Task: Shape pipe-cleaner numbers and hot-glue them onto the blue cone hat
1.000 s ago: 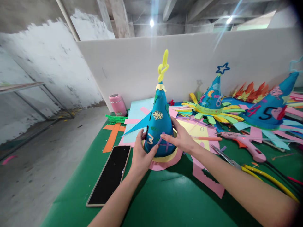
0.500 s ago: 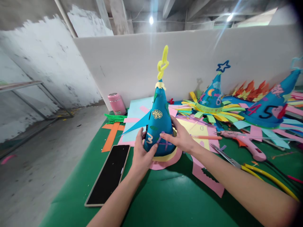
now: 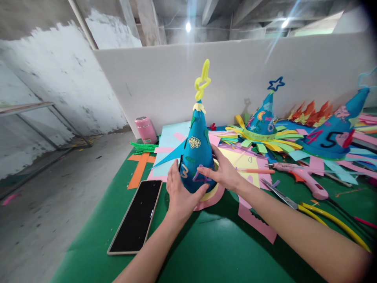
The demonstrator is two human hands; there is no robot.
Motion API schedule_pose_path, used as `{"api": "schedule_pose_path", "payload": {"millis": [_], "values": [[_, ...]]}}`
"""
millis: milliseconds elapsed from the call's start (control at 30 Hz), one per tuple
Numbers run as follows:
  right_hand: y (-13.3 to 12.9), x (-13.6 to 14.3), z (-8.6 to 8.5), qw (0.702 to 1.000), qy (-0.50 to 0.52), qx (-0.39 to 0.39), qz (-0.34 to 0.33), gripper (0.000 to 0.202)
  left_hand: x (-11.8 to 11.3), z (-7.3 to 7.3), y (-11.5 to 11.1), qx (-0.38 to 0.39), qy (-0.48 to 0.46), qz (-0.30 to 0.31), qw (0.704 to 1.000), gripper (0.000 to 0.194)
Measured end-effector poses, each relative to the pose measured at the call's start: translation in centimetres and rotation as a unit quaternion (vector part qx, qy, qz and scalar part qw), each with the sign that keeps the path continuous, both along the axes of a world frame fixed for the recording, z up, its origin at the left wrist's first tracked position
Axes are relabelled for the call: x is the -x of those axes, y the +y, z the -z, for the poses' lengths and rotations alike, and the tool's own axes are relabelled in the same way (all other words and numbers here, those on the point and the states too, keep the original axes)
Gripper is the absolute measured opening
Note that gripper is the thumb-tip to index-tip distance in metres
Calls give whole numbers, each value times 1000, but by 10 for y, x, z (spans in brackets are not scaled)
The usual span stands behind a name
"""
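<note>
A blue cone party hat [image 3: 196, 155] stands upright between my hands, topped by a yellow pipe-cleaner shape [image 3: 202, 80]. It bears a pale flower, green leaf shapes, a cream 3 and a purple 4. My left hand [image 3: 182, 192] curves round the lower left of the cone, with the thumb across its front near the base. From the right, my right hand [image 3: 222, 169] grips its side, the thumb beside the purple 4. Under the hat a pink and yellow paper brim [image 3: 216, 196] shows. A blue pointed paper piece [image 3: 171, 155] sticks out behind it on the left.
A phone [image 3: 137, 216] lies on the green table at left, below a pink bottle [image 3: 145, 129]. On the right are scissors [image 3: 282, 194], a pink glue gun [image 3: 306, 179], and two more decorated hats [image 3: 262, 118]. Cut pink paper [image 3: 259, 226] lies near my right forearm.
The hat has turned slightly, bringing the purple 4 more into view. My left hand has shifted right and lower round the base, its thumb now further across the front.
</note>
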State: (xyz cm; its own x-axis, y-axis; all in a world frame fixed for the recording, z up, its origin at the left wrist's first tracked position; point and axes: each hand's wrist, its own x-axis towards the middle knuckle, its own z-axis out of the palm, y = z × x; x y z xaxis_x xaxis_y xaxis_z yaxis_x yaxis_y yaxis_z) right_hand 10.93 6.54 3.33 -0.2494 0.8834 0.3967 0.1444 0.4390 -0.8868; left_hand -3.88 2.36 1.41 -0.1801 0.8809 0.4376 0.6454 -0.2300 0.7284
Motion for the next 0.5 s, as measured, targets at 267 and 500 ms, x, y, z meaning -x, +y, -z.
{"api": "schedule_pose_path", "payload": {"millis": [267,500], "values": [[-5,7,6,998,-49,-10,41,82,-6,4,0,-5,-20,-21,1000,91],[-12,10,2,995,-53,-32,81,77,-4,4,-2,-2,30,-29,999,91]]}}
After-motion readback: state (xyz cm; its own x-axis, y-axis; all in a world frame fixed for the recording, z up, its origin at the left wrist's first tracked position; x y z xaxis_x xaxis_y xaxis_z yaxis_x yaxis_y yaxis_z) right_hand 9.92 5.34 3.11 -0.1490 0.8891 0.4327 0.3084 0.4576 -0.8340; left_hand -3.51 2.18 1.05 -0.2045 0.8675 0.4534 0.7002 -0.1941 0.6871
